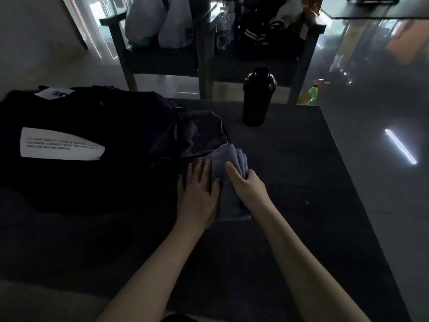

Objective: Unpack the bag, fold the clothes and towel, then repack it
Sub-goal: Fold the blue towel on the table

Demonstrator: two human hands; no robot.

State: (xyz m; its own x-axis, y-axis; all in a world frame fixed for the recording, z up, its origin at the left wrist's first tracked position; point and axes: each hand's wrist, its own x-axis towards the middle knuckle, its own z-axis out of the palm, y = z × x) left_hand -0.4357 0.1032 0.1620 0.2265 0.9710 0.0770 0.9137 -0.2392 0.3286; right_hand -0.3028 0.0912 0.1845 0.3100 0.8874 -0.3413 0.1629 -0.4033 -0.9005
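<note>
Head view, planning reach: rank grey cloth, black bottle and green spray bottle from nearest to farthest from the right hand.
1. Grey cloth, gripped by the right hand.
2. Black bottle, farther back on table.
3. Green spray bottle, beyond the table.

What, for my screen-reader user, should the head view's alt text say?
A left hand presses flat on a folded grey cloth while the right hand grips its edge, beside a dark bag on a dark table. A black bottle stands beyond.

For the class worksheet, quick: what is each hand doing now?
Left hand: open, pressing flat on the grey cloth.
Right hand: gripping that cloth.
</note>
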